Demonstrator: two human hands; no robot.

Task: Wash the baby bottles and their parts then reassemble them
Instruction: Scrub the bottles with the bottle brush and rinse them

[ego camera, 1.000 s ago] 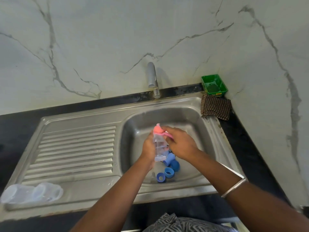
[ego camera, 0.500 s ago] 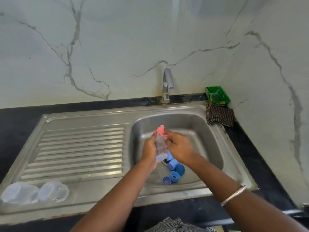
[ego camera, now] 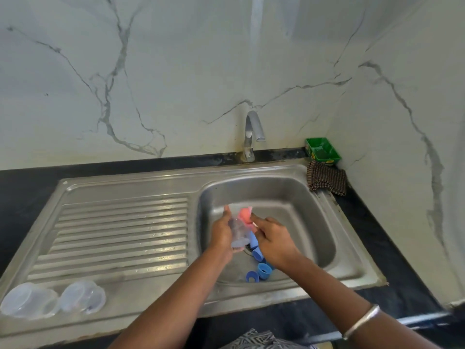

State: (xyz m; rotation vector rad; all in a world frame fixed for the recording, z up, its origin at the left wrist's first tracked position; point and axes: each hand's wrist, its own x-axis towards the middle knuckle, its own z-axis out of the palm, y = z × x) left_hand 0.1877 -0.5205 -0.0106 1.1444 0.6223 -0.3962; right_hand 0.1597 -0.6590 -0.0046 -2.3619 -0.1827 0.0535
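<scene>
Nothing readable anywhere. A yellowish strip on the front of the green tray (ego camera: 322, 149) in the corner, maybe a label, but far too small and blurred to make out a single letter. No print to be read on the clear bottle (ego camera: 237, 231). Blue parts (ego camera: 263, 270) in the sink (ego camera: 352, 270) plain as far as can be told, clear cups (ego camera: 51, 299) on the drainboard likewise.
</scene>
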